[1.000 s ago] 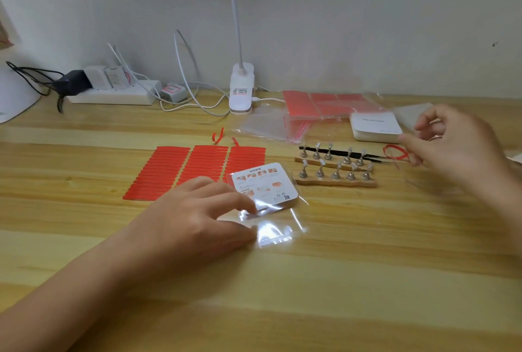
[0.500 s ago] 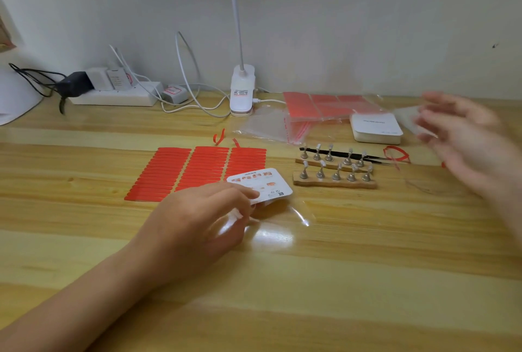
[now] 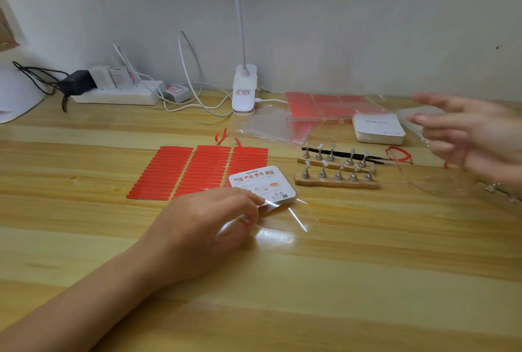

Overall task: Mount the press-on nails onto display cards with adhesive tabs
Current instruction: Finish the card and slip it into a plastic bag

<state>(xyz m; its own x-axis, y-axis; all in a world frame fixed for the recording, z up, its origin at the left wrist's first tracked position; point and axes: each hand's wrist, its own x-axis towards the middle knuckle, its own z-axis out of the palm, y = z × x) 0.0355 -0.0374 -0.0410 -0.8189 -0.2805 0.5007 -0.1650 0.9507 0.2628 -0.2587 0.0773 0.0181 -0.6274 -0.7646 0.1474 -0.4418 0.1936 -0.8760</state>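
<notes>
A clear zip bag point(image 3: 319, 114) lies at the far right of the wooden table point(image 3: 282, 281), against the wall, with red sheets point(image 3: 330, 104) showing through it. A second, flat clear bag point(image 3: 265, 125) lies just left of it, and what it holds cannot be made out. Right of the bags sits a small white box point(image 3: 378, 128), closed. Nearer, two wooden racks point(image 3: 336, 175) carry rows of small metal stands, with black tweezers point(image 3: 344, 154) lying along their far side. A clear round dish point(image 3: 440, 183) sits to the right of the racks, near the table's right side.

The near half of the table is open wood from left to right. The far left edge holds a white power strip point(image 3: 113, 96) with plugs and cables; a white clip lamp point(image 3: 244, 91) stands at the middle of the far edge.

Three sheets of red strips point(image 3: 197, 172) lie flat at the centre. Touching their near right corner is a white printed card point(image 3: 262, 186) in a clear sleeve point(image 3: 285, 219). The left hand point(image 3: 209, 224) rests on the table and pinches the near left corner of the card between thumb and fingertips. The right hand point(image 3: 474, 137) is blurred, raised above the dish with fingers spread and loose, well apart from the card. A thin clear film seems to hang at its fingers, but whether they hold it cannot be told.
</notes>
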